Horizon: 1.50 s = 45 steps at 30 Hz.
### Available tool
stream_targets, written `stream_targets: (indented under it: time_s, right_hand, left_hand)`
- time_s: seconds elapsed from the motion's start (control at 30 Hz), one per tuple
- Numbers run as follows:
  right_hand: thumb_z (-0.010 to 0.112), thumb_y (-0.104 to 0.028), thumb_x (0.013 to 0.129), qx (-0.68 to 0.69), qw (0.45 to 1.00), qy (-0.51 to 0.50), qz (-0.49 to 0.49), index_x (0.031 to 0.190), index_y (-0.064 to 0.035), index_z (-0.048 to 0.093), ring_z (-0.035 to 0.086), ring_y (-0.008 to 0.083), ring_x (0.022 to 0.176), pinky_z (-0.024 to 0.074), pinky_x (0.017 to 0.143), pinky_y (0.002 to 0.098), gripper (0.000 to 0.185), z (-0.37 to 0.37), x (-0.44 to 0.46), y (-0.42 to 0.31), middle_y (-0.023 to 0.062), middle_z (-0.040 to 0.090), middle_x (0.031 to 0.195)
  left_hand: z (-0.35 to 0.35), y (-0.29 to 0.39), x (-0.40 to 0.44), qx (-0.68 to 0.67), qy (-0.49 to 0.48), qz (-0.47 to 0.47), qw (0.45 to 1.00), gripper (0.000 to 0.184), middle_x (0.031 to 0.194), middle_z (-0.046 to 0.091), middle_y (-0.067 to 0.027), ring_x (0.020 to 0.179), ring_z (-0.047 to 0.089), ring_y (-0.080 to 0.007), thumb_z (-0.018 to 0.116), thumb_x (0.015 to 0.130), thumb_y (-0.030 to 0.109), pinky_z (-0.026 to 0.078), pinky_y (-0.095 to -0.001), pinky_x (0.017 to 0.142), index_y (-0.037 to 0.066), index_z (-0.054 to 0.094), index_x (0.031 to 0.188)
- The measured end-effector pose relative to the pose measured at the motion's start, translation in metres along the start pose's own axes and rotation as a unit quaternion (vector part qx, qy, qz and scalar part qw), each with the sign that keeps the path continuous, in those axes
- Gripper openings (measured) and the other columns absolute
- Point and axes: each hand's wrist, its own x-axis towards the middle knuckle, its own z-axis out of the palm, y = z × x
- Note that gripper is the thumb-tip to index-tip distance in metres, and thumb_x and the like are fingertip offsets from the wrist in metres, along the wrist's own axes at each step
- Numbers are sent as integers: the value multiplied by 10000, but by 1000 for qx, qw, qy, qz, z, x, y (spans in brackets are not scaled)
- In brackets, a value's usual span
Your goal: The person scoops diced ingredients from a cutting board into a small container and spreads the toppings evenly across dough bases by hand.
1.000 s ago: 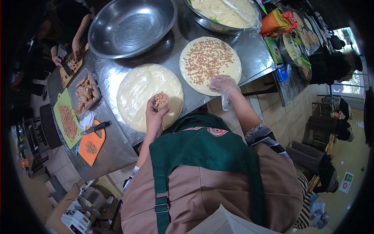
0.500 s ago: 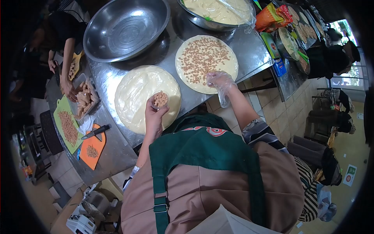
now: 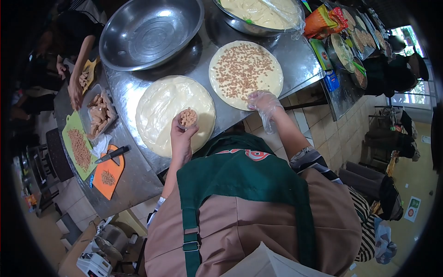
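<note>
My left hand [image 3: 182, 135] is closed round a small clear cup [image 3: 188, 119] of chopped brown bits, held above a round base spread with pale cream [image 3: 161, 108]. Beside it lies a second cream-covered round [image 3: 275, 76], with brown bits [image 3: 240, 69] scattered over much of its top. Over the near edge of this round, my right hand [image 3: 264, 104] wears a loose clear plastic glove. Its fingers are bunched together, and whatever they hold is hidden.
A large steel bowl [image 3: 150, 34] and a bowl of pale cream [image 3: 258, 10] stand at the back. Left are a tub of brown chunks [image 3: 100, 111], green board [image 3: 85, 168], orange board [image 3: 115, 168] and knife [image 3: 113, 154]. A co-worker's hand [image 3: 75, 92] is near the tub.
My right hand has shifted slightly right and down along the near edge of the bit-covered round. The left hand keeps the cup nearly in place. The co-worker's hand has drawn back from the tub.
</note>
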Motion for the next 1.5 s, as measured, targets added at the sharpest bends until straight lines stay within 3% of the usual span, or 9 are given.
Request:
stream_targets:
  time_s: [0.17,0.57,0.67,0.87,0.93,1.0,1.07,1.17,1.5]
  right_hand:
    - [578,-165,670,-156,986,-62,-3,825,-56,620,564,153,691,436,666,269,194,19,38,23,86,594,723]
    - [557,-195,695,-94,994,-50,-27,892,-51,596,571,149,704,438,655,268,247,14,81,59,86,592,759]
    - [531,-190,736,-227,973,35,-25,922,-36,580,544,125,635,436,592,237,247,-23,12,-16,59,578,722]
    - [462,-236,803,177,982,61,13,965,-41,552,540,170,742,427,685,259,269,-18,40,32,50,570,787]
    - [418,-280,816,310,949,49,-16,980,-53,546,545,202,823,434,746,315,308,-9,36,34,65,578,883]
    - [401,-260,845,559,826,-69,-20,1023,-38,495,519,190,847,431,748,328,300,7,26,26,68,552,933]
    - [385,-263,853,612,782,-117,-7,1035,-39,483,508,188,861,422,762,322,304,17,14,12,72,538,948]
    - [353,-236,867,695,710,-103,39,993,-40,482,517,188,824,433,747,310,266,27,15,1,80,531,912]
    - [281,-199,885,725,685,-36,60,950,-44,482,524,185,841,435,761,315,261,16,17,3,87,530,933]
  left_hand:
    - [0,0,0,3,-1,2,1000,523,1028,492,-84,958,486,-164,541,611,-106,407,-273,819,0,394,1102]
    - [-2,0,-1,-4,1,9,1000,518,1030,493,-86,950,490,-163,534,617,-111,413,-269,809,4,395,1103]
    - [1,0,1,-1,-9,7,1000,519,1031,492,-86,950,489,-160,535,617,-111,409,-266,812,4,395,1104]
    - [35,-10,22,52,-81,17,995,528,1034,492,-86,947,489,-156,550,595,-86,419,-269,790,20,403,1091]
    - [56,-17,32,117,-126,32,985,496,1013,503,-83,933,498,-170,557,581,-59,419,-267,775,36,440,1053]
    - [77,-29,45,200,-134,101,965,471,984,508,-86,908,504,-197,553,574,-48,420,-279,764,41,462,1027]
    - [99,-29,49,277,-141,170,935,448,956,513,-89,883,509,-223,549,566,-37,420,-291,753,47,484,1001]
    - [125,-19,52,490,-155,399,759,409,887,493,-112,810,472,-293,558,552,19,405,-357,703,58,519,958]
    - [151,-14,58,549,-171,414,706,377,864,493,-100,781,477,-267,558,568,34,409,-347,674,62,525,943]
